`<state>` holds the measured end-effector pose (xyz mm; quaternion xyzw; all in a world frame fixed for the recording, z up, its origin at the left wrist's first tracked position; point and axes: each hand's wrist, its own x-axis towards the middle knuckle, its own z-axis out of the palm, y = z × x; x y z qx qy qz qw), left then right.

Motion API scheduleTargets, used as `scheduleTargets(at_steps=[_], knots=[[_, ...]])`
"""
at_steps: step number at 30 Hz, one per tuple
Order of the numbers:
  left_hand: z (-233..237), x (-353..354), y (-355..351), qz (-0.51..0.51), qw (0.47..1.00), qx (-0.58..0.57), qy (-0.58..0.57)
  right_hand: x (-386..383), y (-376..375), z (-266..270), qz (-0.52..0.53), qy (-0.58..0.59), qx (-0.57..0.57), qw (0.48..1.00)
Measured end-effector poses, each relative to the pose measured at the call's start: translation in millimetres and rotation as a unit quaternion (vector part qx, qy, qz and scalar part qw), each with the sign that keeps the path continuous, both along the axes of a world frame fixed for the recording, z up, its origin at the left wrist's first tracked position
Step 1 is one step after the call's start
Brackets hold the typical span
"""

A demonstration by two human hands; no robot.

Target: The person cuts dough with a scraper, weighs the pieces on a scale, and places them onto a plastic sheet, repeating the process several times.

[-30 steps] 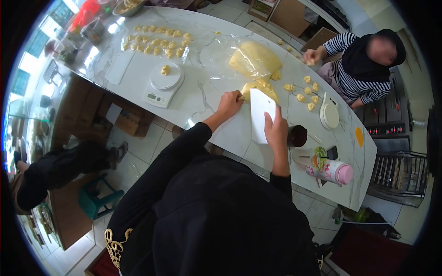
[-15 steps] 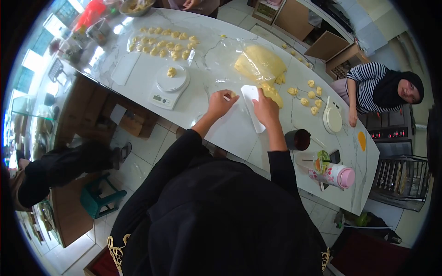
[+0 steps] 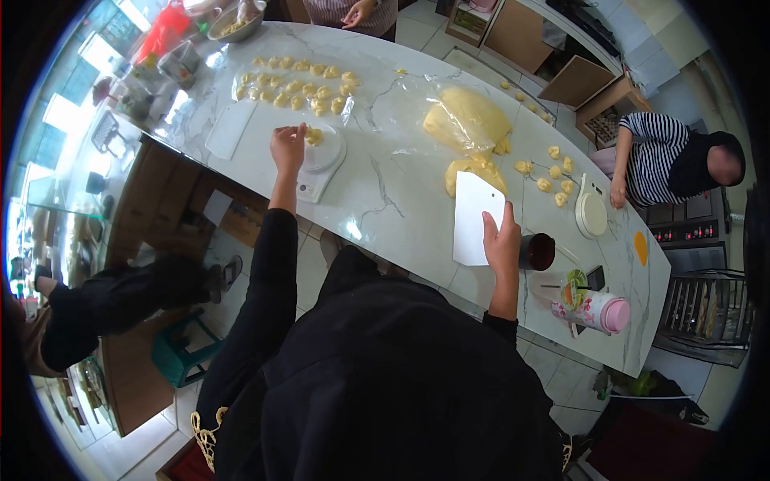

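My left hand (image 3: 287, 150) is at the white kitchen scale (image 3: 329, 171), fingers curled together beside a yellow dough piece (image 3: 314, 137) on its round plate. Whatever those fingers hold is hidden. In my right hand (image 3: 503, 240) is a flat white dough scraper (image 3: 480, 224), gripped by its right edge. The scraper's far end overlaps a slab of yellow dough (image 3: 461, 166). Behind that lies a big dough mass (image 3: 468, 119), partly under clear plastic. Several small dough pieces (image 3: 544, 184) sit right of the slab.
Rows of dough pieces (image 3: 297, 86) rest on plastic at the back. A second scale (image 3: 592, 215), dark cup (image 3: 536, 252) and pink-lidded bottle (image 3: 589, 311) stand to the right. One person in stripes (image 3: 654, 152) is at the right edge; another person's hand (image 3: 358, 14) shows behind the table.
My left hand has moved left from near the scraper to the scale. My right hand has turned the scraper so its broad face shows, and moved slightly right and toward me.
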<state>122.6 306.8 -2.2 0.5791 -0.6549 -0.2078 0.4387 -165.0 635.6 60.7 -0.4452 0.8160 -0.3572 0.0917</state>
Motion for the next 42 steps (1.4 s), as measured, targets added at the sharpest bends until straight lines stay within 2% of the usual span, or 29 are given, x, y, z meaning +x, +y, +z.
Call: scheduleTargets(at_steps=[3,4,6,8,11,16,21,25,28,30,32,35,36,38,42], knots=[[-0.4,-7.6,2.3,-0.017,0.994,0.067,-0.085,6.7,-2.7,2.3,-0.008,-0.019,-0.012,1.000],[0.0,-9.9,2.9,-0.019,0.994,0.066,-0.086,9.0,-3.8,3.2,-0.010,-0.019,-0.012,1.000],[0.2,-15.7,5.2,0.021,0.993,-0.005,-0.120,13.0,-6.0,5.2,-0.016,-0.016,-0.006,1.000],[4.5,-14.9,0.0,0.011,0.992,0.033,-0.124,18.1,-6.6,7.7,-0.026,-0.015,-0.007,1.000],[8.8,-9.5,-10.7,-0.021,0.993,0.041,0.107,22.3,-7.7,11.1,-0.041,-0.015,-0.020,0.999],[49.0,-7.5,4.5,-0.040,0.982,-0.006,0.184,28.0,-9.8,13.6,-0.050,-0.021,-0.055,0.997],[45.6,-31.7,34.5,-0.155,0.975,-0.025,0.158,27.4,-13.3,14.1,-0.053,-0.030,-0.006,0.998],[37.0,-58.1,74.2,-0.263,0.953,0.015,0.146,20.3,-14.4,14.4,-0.036,0.010,0.041,0.998],[29.3,-72.8,103.5,-0.380,0.914,0.057,0.128,17.8,-14.2,24.7,-0.022,0.017,0.025,0.999],[23.9,-82.1,122.1,-0.424,0.896,0.079,0.108,20.2,-13.5,33.0,-0.032,0.004,-0.089,0.995],[14.5,-91.1,140.5,-0.435,0.890,0.076,0.113,20.7,-13.3,33.4,-0.025,-0.003,-0.124,0.992],[2.3,-100.8,169.1,-0.482,0.865,0.121,0.071,18.3,-7.0,24.8,0.040,0.001,-0.061,0.997],[-3.3,-102.5,177.4,-0.480,0.866,0.122,0.073,19.1,-4.4,19.5,0.074,0.031,-0.043,0.996],[-13.3,-106.4,189.1,-0.488,0.858,0.155,0.037,22.9,2.3,11.0,0.101,0.014,-0.035,0.994],[-11.5,-115.3,192.2,-0.474,0.868,0.150,0.003,23.9,14.5,5.0,0.102,0.006,-0.027,0.994]])
